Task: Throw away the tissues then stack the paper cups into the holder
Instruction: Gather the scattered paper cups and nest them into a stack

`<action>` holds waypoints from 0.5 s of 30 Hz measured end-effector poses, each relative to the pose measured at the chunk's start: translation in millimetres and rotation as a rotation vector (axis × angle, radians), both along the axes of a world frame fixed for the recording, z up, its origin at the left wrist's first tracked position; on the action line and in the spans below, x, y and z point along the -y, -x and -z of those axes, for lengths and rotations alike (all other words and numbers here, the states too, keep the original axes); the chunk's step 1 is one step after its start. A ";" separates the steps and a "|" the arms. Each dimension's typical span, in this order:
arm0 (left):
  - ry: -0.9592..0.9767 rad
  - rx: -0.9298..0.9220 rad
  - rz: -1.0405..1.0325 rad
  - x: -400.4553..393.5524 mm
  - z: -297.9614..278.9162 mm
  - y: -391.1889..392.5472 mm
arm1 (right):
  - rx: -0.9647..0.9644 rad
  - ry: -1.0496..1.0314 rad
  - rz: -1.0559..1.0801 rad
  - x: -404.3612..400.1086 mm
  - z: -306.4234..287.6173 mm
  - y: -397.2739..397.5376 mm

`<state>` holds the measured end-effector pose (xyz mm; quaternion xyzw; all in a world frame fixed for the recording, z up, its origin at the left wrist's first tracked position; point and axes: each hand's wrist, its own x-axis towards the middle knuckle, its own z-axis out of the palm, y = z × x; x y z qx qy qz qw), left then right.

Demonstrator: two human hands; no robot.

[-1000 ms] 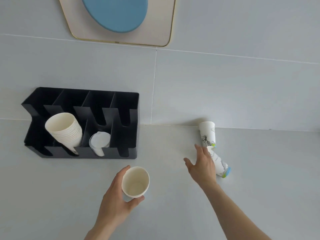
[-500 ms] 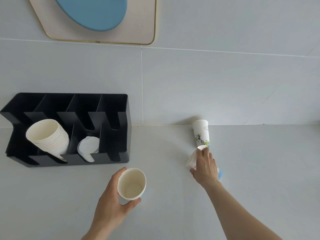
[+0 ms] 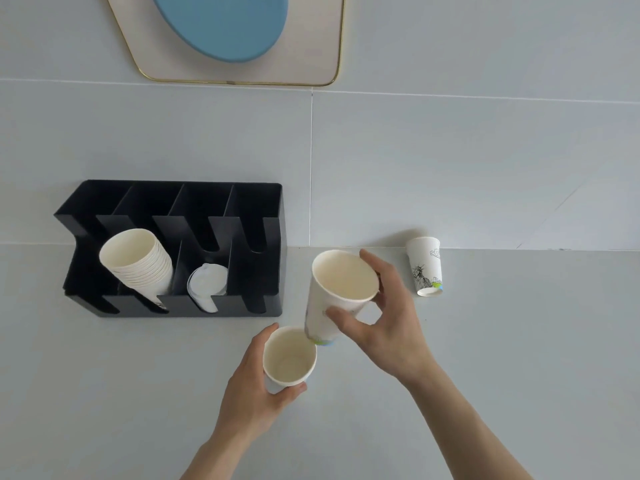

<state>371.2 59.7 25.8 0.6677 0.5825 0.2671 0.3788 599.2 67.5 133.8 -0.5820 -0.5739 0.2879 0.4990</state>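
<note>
Holding a paper cup in each hand right now, over the pale grey counter (image 3: 519,341). The left hand (image 3: 252,389) has its fingers and thumb curled round a short cup (image 3: 289,358), mouth facing up, empty inside. The right hand (image 3: 388,323) is wrapped around a taller printed cup (image 3: 337,292), thumb on the near side and fingers round the back of the rim. That one is tilted, its blue-green bottom edge sitting right at the rim of the short cup, touching or just about, can't quite tell.

Third cup (image 3: 425,266), with a little drawing on it, is standing upside down by the wall off to the right, well clear of both hands.

Black holder (image 3: 273,237) is up against the wall on the left. One slot has a whole stack of plain cups (image 3: 138,263) leaning in it, mouths angled toward the front, and the slot next to it has some white lids (image 3: 207,284). The two slots on the right look bare.

No tissues anywhere that I can see. Up on the wall there's a cream panel with a gold edge (image 3: 311,36) and a blue oval (image 3: 221,26) on it.
</note>
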 end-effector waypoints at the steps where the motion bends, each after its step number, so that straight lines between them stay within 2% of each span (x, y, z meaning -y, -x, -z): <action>1: 0.006 0.003 -0.004 0.3 0.0 -0.2 | -0.056 -0.020 -0.047 2.9 -9.7 8.0; 3: 0.015 0.001 -0.010 0.3 0.6 -0.2 | -0.083 -0.026 -0.127 6.7 -15.1 22.5; 6: 0.024 0.005 -0.011 0.5 1.1 -1.1 | 0.029 0.014 -0.202 10.0 4.9 38.6; 11: 0.008 -0.005 0.001 0.7 -1.4 -1.7 | 0.214 0.192 -0.275 16.8 55.5 44.2; 15: 0.028 0.006 0.010 0.9 -3.5 -2.7 | 0.287 0.232 -0.336 22.3 77.2 41.5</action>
